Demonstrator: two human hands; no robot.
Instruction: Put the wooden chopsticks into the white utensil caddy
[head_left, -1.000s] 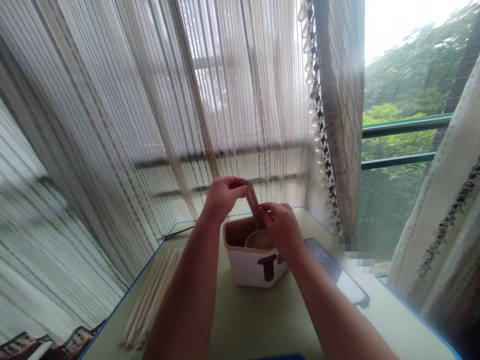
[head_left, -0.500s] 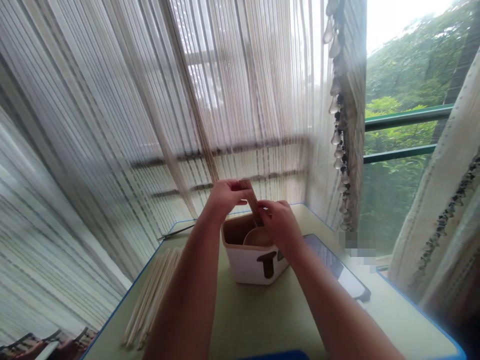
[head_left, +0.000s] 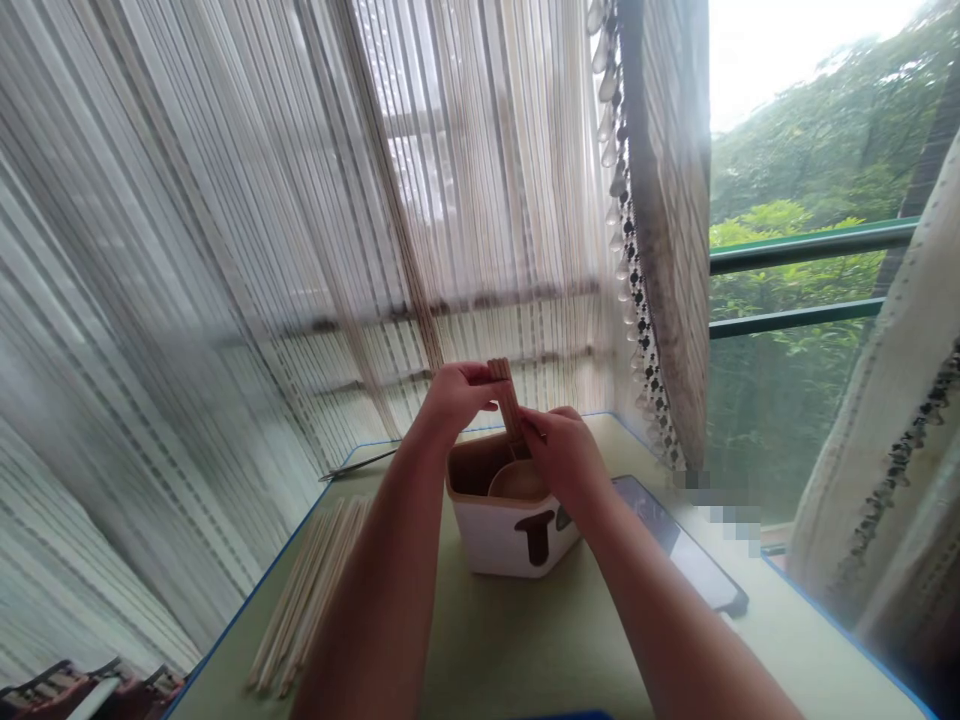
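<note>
My left hand (head_left: 463, 395) pinches the upper end of a bundle of slim brown sticks (head_left: 508, 410), which looks ridged and stands tilted over a container. Lower down, the fingers of my right hand (head_left: 559, 445) are closed at the side of the same bundle. Both hands are above the white container (head_left: 495, 540), which has a brown inside and a dark brown T-shaped mark on its front. A rounded brown piece (head_left: 517, 481) shows within it. The bundle's lower end is hidden inside the container, and my right hand covers part of the rim.
Several pale wooden sticks (head_left: 307, 590) lie on the table (head_left: 510, 650), left of my left forearm. Behind them is a thin dark metal tool (head_left: 360, 463). A phone (head_left: 682, 545) lies to the right. Sheer curtains (head_left: 300, 200) hang beyond the table's far edge.
The view has shifted slightly, so the curtain trim sits further left. Both hands keep their grip on the brown sticks, almost unmoved relative to the container.
</note>
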